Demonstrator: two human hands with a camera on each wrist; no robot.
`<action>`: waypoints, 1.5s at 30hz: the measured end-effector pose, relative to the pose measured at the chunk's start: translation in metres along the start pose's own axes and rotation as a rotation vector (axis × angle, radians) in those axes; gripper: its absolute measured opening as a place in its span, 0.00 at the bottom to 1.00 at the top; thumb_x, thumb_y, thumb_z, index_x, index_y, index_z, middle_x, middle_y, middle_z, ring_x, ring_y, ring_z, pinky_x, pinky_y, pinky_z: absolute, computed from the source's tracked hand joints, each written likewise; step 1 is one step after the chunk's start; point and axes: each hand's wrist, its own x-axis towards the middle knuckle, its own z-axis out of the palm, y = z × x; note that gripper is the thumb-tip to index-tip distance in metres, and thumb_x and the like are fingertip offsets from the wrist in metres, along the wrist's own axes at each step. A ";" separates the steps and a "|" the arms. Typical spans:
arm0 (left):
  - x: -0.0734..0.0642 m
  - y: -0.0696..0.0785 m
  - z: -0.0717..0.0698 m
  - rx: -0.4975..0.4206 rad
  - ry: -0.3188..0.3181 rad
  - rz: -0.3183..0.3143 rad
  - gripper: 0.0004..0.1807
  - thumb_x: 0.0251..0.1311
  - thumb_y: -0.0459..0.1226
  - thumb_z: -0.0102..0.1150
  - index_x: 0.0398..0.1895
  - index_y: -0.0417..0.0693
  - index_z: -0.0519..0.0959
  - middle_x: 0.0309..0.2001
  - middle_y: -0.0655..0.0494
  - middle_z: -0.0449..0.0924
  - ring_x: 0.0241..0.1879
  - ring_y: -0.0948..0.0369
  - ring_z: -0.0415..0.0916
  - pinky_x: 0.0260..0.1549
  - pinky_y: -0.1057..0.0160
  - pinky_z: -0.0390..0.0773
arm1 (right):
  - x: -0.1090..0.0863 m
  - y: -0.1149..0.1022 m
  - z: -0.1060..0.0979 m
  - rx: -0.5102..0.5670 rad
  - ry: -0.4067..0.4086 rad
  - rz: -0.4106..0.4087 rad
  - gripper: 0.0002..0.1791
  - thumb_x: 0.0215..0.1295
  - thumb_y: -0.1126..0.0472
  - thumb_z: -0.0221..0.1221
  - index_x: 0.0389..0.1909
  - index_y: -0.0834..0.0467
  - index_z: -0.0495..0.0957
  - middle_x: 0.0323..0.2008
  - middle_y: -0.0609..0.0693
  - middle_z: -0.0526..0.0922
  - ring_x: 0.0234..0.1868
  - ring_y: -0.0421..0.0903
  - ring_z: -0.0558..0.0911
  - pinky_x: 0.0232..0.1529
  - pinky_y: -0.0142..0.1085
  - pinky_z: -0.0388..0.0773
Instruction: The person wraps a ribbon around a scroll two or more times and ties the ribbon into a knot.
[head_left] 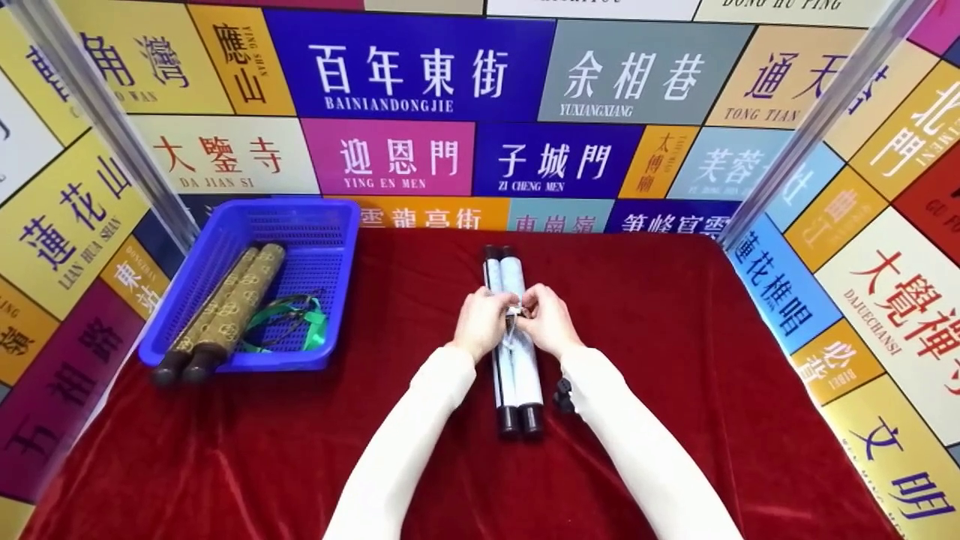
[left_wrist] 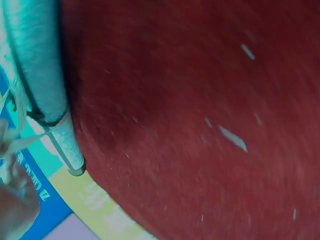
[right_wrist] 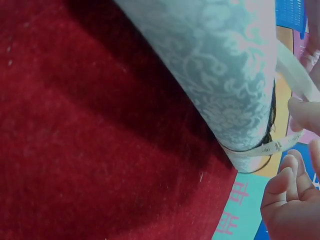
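The scroll (head_left: pixel 529 375) lies on the red-draped bench (head_left: pixel 637 465), just right of the head view's centre, pointing from twelve to six o'clock. The fingers hide its middle, and the left wrist view cuts it off and blurs it. It is pale blue with white floral scrollwork, two rolls side by side with black knobs at both ends. The left hand (head_left: pixel 481 319) at nine and the right hand (head_left: pixel 549 319) at three pinch its white ribbon (right_wrist: pixel 280 144), whose tiny marks are unreadable. Around ten o'clock, a blue basket (head_left: pixel 346 292) holds gold rolls (head_left: pixel 238 304), partly overlapping.
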 end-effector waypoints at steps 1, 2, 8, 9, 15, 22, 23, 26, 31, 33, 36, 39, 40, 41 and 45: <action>-0.001 0.000 0.001 0.051 0.016 0.036 0.16 0.55 0.31 0.64 0.46 0.53 0.87 0.36 0.50 0.88 0.39 0.51 0.81 0.40 0.52 0.79 | 0.000 0.001 0.001 0.002 -0.001 -0.011 0.16 0.50 0.69 0.68 0.40 0.65 0.76 0.34 0.59 0.80 0.35 0.52 0.79 0.40 0.36 0.72; -0.002 0.000 0.001 0.093 0.032 0.074 0.16 0.54 0.31 0.65 0.46 0.54 0.87 0.35 0.51 0.88 0.38 0.51 0.80 0.40 0.53 0.79 | 0.000 0.001 0.002 0.000 -0.002 -0.024 0.18 0.50 0.69 0.67 0.43 0.65 0.77 0.34 0.59 0.80 0.35 0.53 0.79 0.40 0.37 0.72; -0.006 -0.003 0.003 0.077 0.113 0.263 0.08 0.55 0.32 0.65 0.38 0.48 0.88 0.41 0.56 0.90 0.42 0.56 0.84 0.45 0.59 0.80 | 0.001 0.004 0.008 -0.011 -0.043 -0.078 0.21 0.52 0.69 0.62 0.51 0.65 0.79 0.34 0.59 0.80 0.36 0.53 0.79 0.43 0.42 0.74; -0.007 -0.004 0.004 0.053 0.125 0.280 0.07 0.56 0.32 0.64 0.37 0.47 0.88 0.43 0.55 0.89 0.43 0.56 0.84 0.46 0.59 0.80 | 0.001 0.003 0.008 0.001 -0.057 -0.066 0.21 0.54 0.69 0.61 0.51 0.64 0.80 0.35 0.59 0.82 0.36 0.50 0.79 0.43 0.40 0.75; -0.008 -0.009 0.005 -0.105 0.115 0.254 0.09 0.61 0.30 0.62 0.42 0.42 0.88 0.48 0.50 0.88 0.51 0.55 0.85 0.55 0.62 0.80 | 0.003 -0.005 0.010 0.340 -0.118 0.140 0.22 0.59 0.75 0.52 0.55 0.66 0.79 0.42 0.58 0.86 0.28 0.35 0.76 0.34 0.24 0.72; -0.011 -0.029 -0.007 -0.271 0.078 0.004 0.11 0.65 0.33 0.60 0.46 0.40 0.87 0.47 0.47 0.88 0.49 0.51 0.86 0.55 0.56 0.80 | 0.006 0.005 0.005 0.206 0.122 0.115 0.17 0.62 0.69 0.58 0.51 0.67 0.83 0.37 0.60 0.87 0.33 0.45 0.82 0.36 0.32 0.77; -0.013 -0.033 -0.008 -0.307 0.077 -0.065 0.11 0.65 0.33 0.60 0.44 0.39 0.88 0.44 0.46 0.89 0.47 0.51 0.86 0.53 0.56 0.81 | 0.005 0.010 0.004 0.127 0.149 0.088 0.15 0.62 0.68 0.58 0.49 0.67 0.84 0.37 0.61 0.87 0.35 0.48 0.83 0.39 0.35 0.79; -0.022 -0.044 -0.009 -0.458 0.015 -0.334 0.12 0.68 0.35 0.57 0.37 0.37 0.89 0.34 0.46 0.90 0.34 0.58 0.85 0.43 0.63 0.81 | 0.001 0.025 0.001 -0.066 0.181 0.079 0.11 0.65 0.65 0.60 0.43 0.66 0.86 0.39 0.60 0.89 0.42 0.56 0.86 0.48 0.45 0.80; -0.027 -0.048 -0.013 -0.550 -0.127 -0.782 0.23 0.73 0.45 0.49 0.29 0.39 0.86 0.27 0.47 0.88 0.21 0.64 0.81 0.28 0.68 0.79 | -0.008 0.038 -0.006 -0.206 0.091 0.257 0.11 0.63 0.60 0.60 0.40 0.61 0.86 0.39 0.60 0.89 0.43 0.61 0.86 0.47 0.53 0.80; -0.024 -0.044 -0.015 -0.399 -0.098 -0.806 0.23 0.72 0.48 0.48 0.28 0.44 0.85 0.29 0.47 0.89 0.25 0.58 0.85 0.30 0.61 0.82 | -0.010 0.040 -0.008 -0.217 0.102 0.303 0.12 0.61 0.58 0.60 0.42 0.58 0.84 0.37 0.58 0.88 0.41 0.61 0.86 0.44 0.54 0.80; -0.019 -0.039 -0.016 -0.129 -0.017 -0.644 0.18 0.68 0.48 0.50 0.31 0.48 0.85 0.34 0.49 0.89 0.36 0.50 0.87 0.37 0.52 0.83 | -0.010 0.041 -0.009 -0.167 0.181 0.234 0.14 0.59 0.62 0.59 0.46 0.58 0.82 0.40 0.57 0.86 0.43 0.58 0.84 0.43 0.52 0.80; -0.016 -0.034 -0.012 -0.075 -0.024 -0.345 0.12 0.67 0.40 0.53 0.45 0.43 0.82 0.44 0.45 0.85 0.48 0.46 0.82 0.49 0.48 0.80 | -0.008 0.042 -0.006 -0.099 0.173 0.048 0.20 0.59 0.71 0.56 0.54 0.63 0.80 0.54 0.61 0.82 0.56 0.57 0.81 0.55 0.48 0.79; -0.016 -0.032 -0.010 -0.100 -0.058 -0.271 0.13 0.67 0.38 0.53 0.49 0.41 0.79 0.47 0.43 0.83 0.50 0.45 0.80 0.53 0.48 0.78 | -0.007 0.041 -0.004 -0.079 0.141 -0.004 0.22 0.60 0.72 0.55 0.57 0.66 0.78 0.58 0.63 0.79 0.60 0.58 0.79 0.60 0.48 0.77; -0.017 -0.031 -0.008 -0.132 -0.098 -0.217 0.14 0.67 0.36 0.53 0.51 0.39 0.78 0.48 0.42 0.82 0.52 0.45 0.78 0.55 0.48 0.77 | -0.007 0.041 -0.002 -0.064 0.100 -0.041 0.22 0.61 0.73 0.55 0.58 0.67 0.77 0.61 0.64 0.77 0.63 0.58 0.78 0.63 0.48 0.76; -0.021 -0.029 0.002 -0.209 -0.176 -0.174 0.12 0.68 0.34 0.55 0.49 0.33 0.77 0.46 0.38 0.81 0.51 0.42 0.78 0.56 0.48 0.76 | -0.008 0.039 0.002 -0.051 -0.014 -0.019 0.15 0.68 0.67 0.57 0.53 0.68 0.80 0.53 0.63 0.84 0.56 0.58 0.83 0.61 0.48 0.77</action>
